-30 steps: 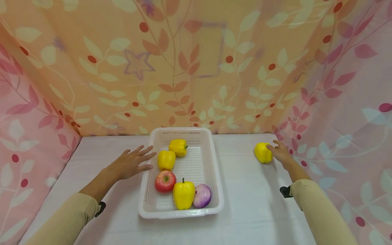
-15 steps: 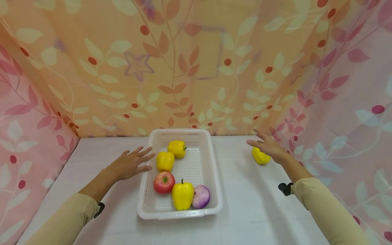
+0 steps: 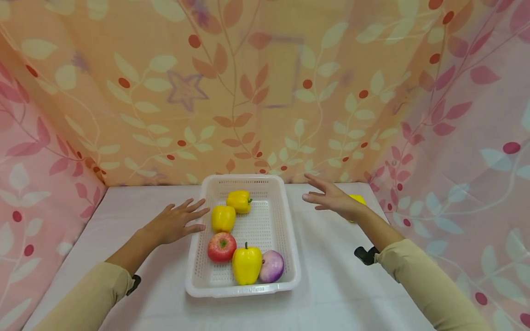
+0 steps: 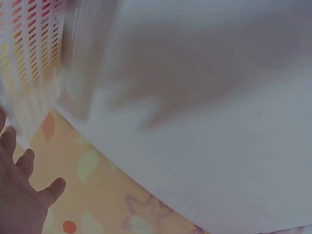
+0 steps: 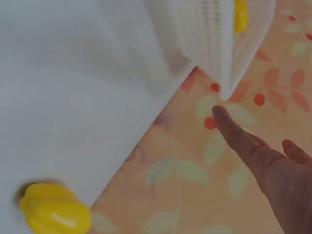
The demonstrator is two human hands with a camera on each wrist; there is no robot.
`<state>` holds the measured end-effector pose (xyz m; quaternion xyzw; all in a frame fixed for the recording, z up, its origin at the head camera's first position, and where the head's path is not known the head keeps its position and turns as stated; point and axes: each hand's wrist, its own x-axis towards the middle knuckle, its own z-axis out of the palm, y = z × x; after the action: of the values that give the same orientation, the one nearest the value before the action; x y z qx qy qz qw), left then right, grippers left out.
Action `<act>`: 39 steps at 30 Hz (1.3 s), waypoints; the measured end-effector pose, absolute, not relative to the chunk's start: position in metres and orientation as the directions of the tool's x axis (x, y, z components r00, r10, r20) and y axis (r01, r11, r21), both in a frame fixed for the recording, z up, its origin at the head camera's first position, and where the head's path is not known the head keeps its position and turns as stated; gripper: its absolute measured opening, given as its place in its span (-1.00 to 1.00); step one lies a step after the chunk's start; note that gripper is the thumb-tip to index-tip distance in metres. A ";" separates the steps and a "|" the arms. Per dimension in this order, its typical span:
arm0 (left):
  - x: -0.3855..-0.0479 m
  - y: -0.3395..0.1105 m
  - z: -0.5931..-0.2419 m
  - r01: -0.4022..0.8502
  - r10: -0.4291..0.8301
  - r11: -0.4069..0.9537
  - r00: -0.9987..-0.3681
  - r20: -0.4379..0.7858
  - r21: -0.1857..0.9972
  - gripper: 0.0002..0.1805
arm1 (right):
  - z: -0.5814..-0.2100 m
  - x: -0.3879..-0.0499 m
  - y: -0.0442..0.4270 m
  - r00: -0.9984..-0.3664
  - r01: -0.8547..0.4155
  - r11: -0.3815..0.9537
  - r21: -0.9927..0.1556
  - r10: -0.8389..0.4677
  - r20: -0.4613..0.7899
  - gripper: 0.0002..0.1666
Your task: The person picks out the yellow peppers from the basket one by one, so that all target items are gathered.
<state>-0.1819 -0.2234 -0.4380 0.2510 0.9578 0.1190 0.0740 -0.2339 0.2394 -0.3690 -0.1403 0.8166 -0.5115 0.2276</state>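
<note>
One white perforated basket (image 3: 244,291) stands on the bench (image 3: 327,280), and through the head camera I see its long axis run from the near side toward the back. Its far rim sits close to the bench's back edge, where an orange leaf-patterned curtain (image 3: 186,138) hangs. To the right, a broad stretch of bench separates the basket from a lone yellow pepper (image 5: 56,209) near the back right corner. The right hand (image 3: 333,198) is raised over that stretch, fingers extended toward the basket, holding nothing. Its wrist hides most of the lone pepper, and the right wrist view crops it, so I cannot tell its long axis or where its stem points. The left hand (image 3: 175,224) has its fingers spread at the basket's left rim; whether they touch it, I cannot tell. Bench also extends leftward beyond that hand. Inside the basket, from back to front, I see a yellow pepper lying with its stem rightward (image 3: 239,202), a second yellow pepper (image 3: 223,219), a red apple (image 3: 221,248), then a front yellow pepper (image 3: 246,266), stem toward the back, beside a purple onion (image 3: 272,266).
</note>
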 end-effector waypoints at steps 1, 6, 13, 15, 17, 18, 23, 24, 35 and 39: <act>-0.182 -0.224 -0.438 0.463 0.498 0.846 -0.864 -0.081 0.263 -0.30 | -0.368 -0.233 0.235 -0.849 0.002 0.421 -0.907 -0.478 -0.224 -0.03; -0.182 -0.224 -0.438 0.462 0.496 0.847 -0.865 -0.077 0.263 -0.29 | -0.363 -0.229 0.212 -0.798 -0.020 0.387 -0.922 -0.561 -0.218 -0.02; -0.181 -0.224 -0.438 0.470 0.501 0.844 -0.863 -0.066 0.260 -0.30 | -0.366 -0.218 0.188 -0.696 0.037 0.386 -0.922 -0.652 -0.301 0.03; -0.181 -0.224 -0.438 0.468 0.500 0.844 -0.863 -0.069 0.262 -0.30 | -0.368 -0.215 0.183 -0.670 0.059 0.391 -0.918 -0.666 -0.327 0.03; -0.181 -0.224 -0.439 0.464 0.498 0.845 -0.864 -0.074 0.264 -0.30 | -0.370 -0.212 0.178 -0.651 0.081 0.396 -0.915 -0.674 -0.349 0.03; -0.181 -0.224 -0.439 0.465 0.499 0.845 -0.864 -0.073 0.264 -0.30 | -0.372 -0.211 0.175 -0.645 0.089 0.395 -0.914 -0.677 -0.355 0.03; -0.181 -0.224 -0.441 0.465 0.499 0.843 -0.864 -0.070 0.271 -0.30 | -0.378 -0.208 0.165 -0.623 0.133 0.387 -0.912 -0.683 -0.381 0.00; -0.181 -0.224 -0.440 0.464 0.498 0.843 -0.864 -0.071 0.272 -0.30 | -0.379 -0.208 0.163 -0.620 0.140 0.390 -0.910 -0.682 -0.387 0.00; -0.181 -0.225 -0.440 0.464 0.498 0.842 -0.865 -0.065 0.275 -0.29 | -0.388 -0.203 0.143 -0.560 0.204 0.460 -0.864 -0.669 -0.489 -0.02; -0.182 -0.225 -0.442 0.467 0.499 0.842 -0.864 -0.060 0.271 -0.27 | -0.396 -0.201 0.137 -0.520 0.225 0.502 -0.835 -0.663 -0.538 -0.01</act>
<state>-0.1818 -0.2254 -0.4424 0.2525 0.9574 0.1244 0.0641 -0.2006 0.1374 -0.3957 -0.1500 0.7301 -0.4762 0.4665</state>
